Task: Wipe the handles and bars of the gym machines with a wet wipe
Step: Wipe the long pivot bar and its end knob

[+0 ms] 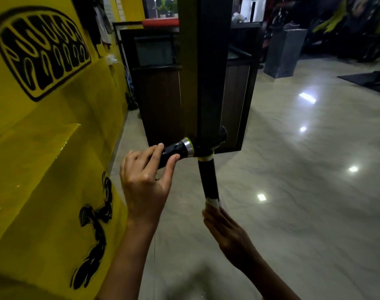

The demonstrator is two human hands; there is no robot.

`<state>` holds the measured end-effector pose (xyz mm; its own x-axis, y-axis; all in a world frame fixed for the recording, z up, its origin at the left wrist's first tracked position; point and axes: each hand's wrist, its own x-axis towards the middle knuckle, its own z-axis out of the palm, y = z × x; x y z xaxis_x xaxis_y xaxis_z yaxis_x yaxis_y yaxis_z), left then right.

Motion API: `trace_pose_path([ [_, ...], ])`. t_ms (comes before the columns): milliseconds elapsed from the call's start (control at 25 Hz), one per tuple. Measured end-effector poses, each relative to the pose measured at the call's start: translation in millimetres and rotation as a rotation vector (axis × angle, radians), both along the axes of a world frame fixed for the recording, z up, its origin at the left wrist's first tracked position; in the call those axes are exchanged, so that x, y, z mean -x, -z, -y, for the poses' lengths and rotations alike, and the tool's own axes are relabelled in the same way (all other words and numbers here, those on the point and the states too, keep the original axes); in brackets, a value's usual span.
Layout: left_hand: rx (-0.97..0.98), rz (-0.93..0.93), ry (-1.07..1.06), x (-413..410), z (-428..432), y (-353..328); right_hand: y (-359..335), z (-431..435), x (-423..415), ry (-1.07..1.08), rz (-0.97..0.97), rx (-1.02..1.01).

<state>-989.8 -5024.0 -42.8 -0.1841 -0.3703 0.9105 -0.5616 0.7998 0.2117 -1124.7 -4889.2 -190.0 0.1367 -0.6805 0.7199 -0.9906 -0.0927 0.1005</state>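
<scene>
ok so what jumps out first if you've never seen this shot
The bright yellow wall with black graffiti fills the left side. At centre, the left hand grips a black handle with a silver ring, while the right hand below holds a white wet wipe round the lower end of a black bar.

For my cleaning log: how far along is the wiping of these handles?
Done: nothing shows as surely finished. In hand: the right hand holds the wipe at the bottom end of the lower handle, while the left hand grips the side handle. Left: probably the side handle and the far handle behind the post.
</scene>
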Motion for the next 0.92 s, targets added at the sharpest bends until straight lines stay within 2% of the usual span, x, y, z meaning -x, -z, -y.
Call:
trace_pose_path([
  [160, 0.011, 0.006, -0.016, -1, 1, 1, -68, 28, 2, -0.009, 0.041, 0.181],
  [240, 0.022, 0.018, -0.02, -2, 1, 1, -90, 51, 1, 0.047, 0.025, 0.177],
  [400, 0.029, 0.029, -0.013, -3, -1, -1, -41, 45, -1, 0.059, -0.075, 0.022],
  [480, 0.027, 0.022, -0.005, -2, -1, -1, -10, 19, -2, 0.033, -0.04, -0.043],
  [600, 0.02, 0.0, 0.005, -1, -1, -1, -8, -3, -8, -0.019, 0.211, 0.081],
  [720, 0.017, -0.004, -0.006, 0, 0, -1, -61, 18, -7, -0.041, 0.647, 0.336],
  [800, 0.01, 0.003, -0.005, -1, 0, -1, -86, 45, -1, -0.055, 0.864, 0.38],
  [840, 0.013, 0.005, -0.006, -1, -1, 0, -89, 55, -1, -0.079, 0.912, 0.374],
  [920, 0.029, 0.015, -0.009, -3, 0, 1, -75, 59, -4, -0.075, 0.892, 0.361],
])
